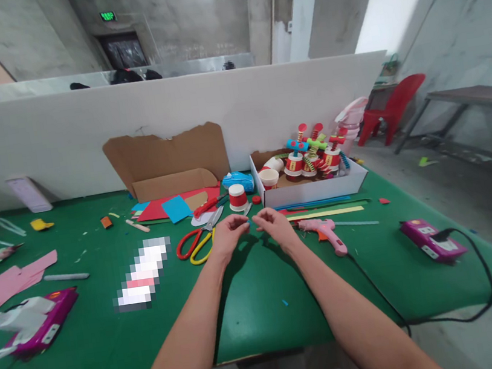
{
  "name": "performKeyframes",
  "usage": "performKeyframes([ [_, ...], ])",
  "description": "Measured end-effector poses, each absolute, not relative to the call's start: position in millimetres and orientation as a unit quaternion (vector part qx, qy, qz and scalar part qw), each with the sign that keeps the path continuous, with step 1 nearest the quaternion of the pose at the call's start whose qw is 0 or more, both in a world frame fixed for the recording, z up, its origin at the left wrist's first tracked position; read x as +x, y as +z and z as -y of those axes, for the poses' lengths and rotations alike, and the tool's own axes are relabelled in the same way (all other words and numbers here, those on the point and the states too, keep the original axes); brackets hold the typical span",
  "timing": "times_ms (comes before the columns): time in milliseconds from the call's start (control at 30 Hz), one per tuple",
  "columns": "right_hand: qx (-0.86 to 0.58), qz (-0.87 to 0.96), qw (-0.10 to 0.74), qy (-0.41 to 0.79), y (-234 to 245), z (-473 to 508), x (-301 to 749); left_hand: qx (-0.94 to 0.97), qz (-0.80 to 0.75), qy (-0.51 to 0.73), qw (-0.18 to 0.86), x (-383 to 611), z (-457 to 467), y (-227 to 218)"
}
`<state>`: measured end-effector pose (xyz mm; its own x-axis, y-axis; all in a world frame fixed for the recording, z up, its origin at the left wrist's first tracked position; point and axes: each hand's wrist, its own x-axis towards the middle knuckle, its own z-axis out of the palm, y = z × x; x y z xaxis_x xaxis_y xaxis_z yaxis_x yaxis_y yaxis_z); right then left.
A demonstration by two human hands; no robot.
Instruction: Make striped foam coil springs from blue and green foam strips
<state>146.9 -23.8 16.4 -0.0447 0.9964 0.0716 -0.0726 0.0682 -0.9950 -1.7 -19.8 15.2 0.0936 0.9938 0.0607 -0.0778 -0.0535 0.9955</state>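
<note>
Both my hands hover close together over the green table point(254, 305). My left hand point(229, 234) and my right hand point(273, 224) each have the fingers pinched, tips almost meeting, on something tiny, perhaps a bit of blue, that I cannot make out. Just left of them lie scissors point(199, 240) with red and yellow handles. A red and white paper cup point(237, 198) stands upside down a little beyond the hands. A pink glue gun point(326, 231) lies right of my right hand, its black cord running off the table's front edge.
A white box point(315, 188) of finished cup crafts sits at the back right. Cardboard point(169, 158) leans on the white partition, with red and blue foam sheets point(171, 207) before it. Purple power strips lie at right point(432, 239) and left point(46, 322). Pink sheets point(7, 282) lie far left.
</note>
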Motion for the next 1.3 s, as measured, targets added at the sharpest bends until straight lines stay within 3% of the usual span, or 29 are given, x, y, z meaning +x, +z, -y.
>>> performKeyframes([
  [200,-0.432,0.624,0.407,0.508,16,26,153,0.645,-0.457,0.421,0.444,-6,20,16],
  [400,-0.448,0.608,0.44,0.486,10,19,156,0.671,-0.473,0.379,0.426,-9,25,35],
  [467,-0.455,0.557,0.485,0.498,8,17,155,0.715,-0.527,0.353,0.295,-23,27,46],
  [533,-0.435,0.494,0.518,0.546,8,17,153,0.744,-0.6,0.257,0.141,-42,29,55],
  [600,-0.4,0.452,0.53,0.595,10,18,151,0.723,-0.676,0.127,0.063,-60,31,57],
  [700,-0.37,0.425,0.531,0.633,14,22,149,0.688,-0.724,-0.011,0.052,-75,33,50],
  [900,-0.363,0.414,0.55,0.629,13,22,145,0.655,-0.749,-0.042,0.086,-74,42,51],
  [1000,-0.351,0.385,0.58,0.626,12,19,144,0.656,-0.752,-0.022,0.059,-79,64,62],
  [1167,-0.298,0.342,0.597,0.661,18,22,144,0.645,-0.749,0.135,0.068,-78,103,66],
  [1300,-0.293,0.337,0.586,0.676,20,24,144,0.691,-0.716,0.077,0.055,-60,105,64],
])
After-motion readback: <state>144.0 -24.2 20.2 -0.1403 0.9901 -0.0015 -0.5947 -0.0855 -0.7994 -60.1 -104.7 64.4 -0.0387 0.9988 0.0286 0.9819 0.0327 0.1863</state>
